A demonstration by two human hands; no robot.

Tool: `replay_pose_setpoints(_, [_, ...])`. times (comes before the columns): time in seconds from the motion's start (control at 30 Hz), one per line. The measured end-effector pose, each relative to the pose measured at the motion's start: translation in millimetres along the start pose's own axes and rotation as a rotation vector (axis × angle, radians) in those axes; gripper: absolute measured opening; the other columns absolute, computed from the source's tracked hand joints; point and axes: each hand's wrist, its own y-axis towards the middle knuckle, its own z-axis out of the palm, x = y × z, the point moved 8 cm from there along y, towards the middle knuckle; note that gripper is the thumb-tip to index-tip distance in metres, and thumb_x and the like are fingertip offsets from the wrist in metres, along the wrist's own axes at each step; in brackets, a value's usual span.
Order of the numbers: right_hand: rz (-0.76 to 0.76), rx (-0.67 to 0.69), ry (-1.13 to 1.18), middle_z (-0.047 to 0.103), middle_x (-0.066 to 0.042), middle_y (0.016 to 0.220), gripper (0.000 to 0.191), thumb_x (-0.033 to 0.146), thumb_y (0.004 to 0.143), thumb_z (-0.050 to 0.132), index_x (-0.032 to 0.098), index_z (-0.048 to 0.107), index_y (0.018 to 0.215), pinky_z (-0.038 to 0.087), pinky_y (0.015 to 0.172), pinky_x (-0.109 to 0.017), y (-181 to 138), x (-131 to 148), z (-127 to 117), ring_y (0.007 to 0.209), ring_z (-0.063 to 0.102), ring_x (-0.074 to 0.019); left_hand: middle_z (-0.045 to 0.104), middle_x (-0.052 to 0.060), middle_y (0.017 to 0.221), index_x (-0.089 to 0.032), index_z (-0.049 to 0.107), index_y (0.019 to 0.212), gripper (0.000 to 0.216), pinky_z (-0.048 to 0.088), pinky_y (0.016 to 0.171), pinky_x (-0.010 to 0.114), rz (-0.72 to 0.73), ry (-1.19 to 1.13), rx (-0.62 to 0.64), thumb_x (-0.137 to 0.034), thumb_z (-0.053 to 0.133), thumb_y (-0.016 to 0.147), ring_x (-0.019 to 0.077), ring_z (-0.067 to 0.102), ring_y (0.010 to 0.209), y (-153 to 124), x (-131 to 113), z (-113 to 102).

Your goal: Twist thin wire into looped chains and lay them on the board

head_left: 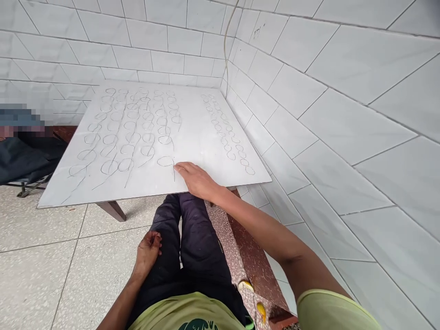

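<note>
A white square board (192, 151) lies flat in front of me, covered with rows of thin wire loops (137, 123); another row of loops (228, 135) runs along its right side. My right hand (195, 179) rests on the board's near edge, fingers together, fingertips pressing a wire loop (167, 162) with its stem. My left hand (148, 250) lies on my left thigh with fingers curled; I cannot make out anything in it.
A white tiled wall (343, 114) rises close on the right and behind the board. A reddish speckled bench (247, 261) runs under me. Dark cloth on a low frame (24, 160) sits at the left. Pale speckled floor tiles (51, 256) lie below left.
</note>
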Motion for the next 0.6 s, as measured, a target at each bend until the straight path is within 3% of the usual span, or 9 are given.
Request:
replay_pose_setpoints(0.13, [-0.042, 0.081, -0.065, 0.043, -0.018, 0.159, 0.050, 0.018, 0.103, 0.040, 0.012, 0.044, 0.152, 0.032, 0.123, -0.050, 11, 0, 17, 0.151, 0.034, -0.0290, 0.067, 0.004, 0.073, -0.019, 0.063, 0.084, 0.036, 0.050, 0.046, 0.030, -0.009, 0.008, -0.005, -0.055, 0.060, 0.079, 0.0165, 0.059, 0.050, -3, -6, -2])
replay_pose_setpoints(0.33, [-0.109, 0.048, -0.079, 0.035, -0.025, 0.162, 0.065, 0.043, 0.104, 0.046, 0.004, 0.036, 0.155, 0.027, 0.126, -0.054, -27, 17, 17, 0.156, 0.024, -0.0333, 0.064, 0.002, 0.070, -0.020, 0.062, 0.081, 0.032, 0.049, 0.046, 0.029, -0.006, 0.029, 0.003, -0.052, 0.058, 0.081, 0.0157, 0.058, 0.049, -3, -7, 0])
replay_pose_setpoints(0.47, [-0.194, -0.026, -0.102, 0.040, -0.023, 0.160, 0.061, 0.029, 0.104, 0.051, 0.008, 0.033, 0.158, 0.030, 0.126, -0.054, -55, 20, 25, 0.156, 0.025, -0.0303, 0.064, 0.002, 0.072, -0.020, 0.061, 0.082, 0.030, 0.048, 0.046, 0.027, -0.019, 0.071, 0.007, -0.049, 0.055, 0.083, 0.0153, 0.059, 0.052, -2, -4, 1])
replay_pose_setpoints(0.6, [-0.281, -0.119, -0.159, 0.054, -0.017, 0.152, 0.050, 0.011, 0.102, 0.051, 0.012, 0.047, 0.151, 0.038, 0.123, -0.051, -68, 14, 30, 0.152, 0.036, -0.0286, 0.064, 0.002, 0.073, -0.020, 0.061, 0.084, 0.028, 0.050, 0.047, 0.027, -0.029, 0.081, 0.009, -0.047, 0.056, 0.084, 0.0170, 0.063, 0.058, -2, 2, 2])
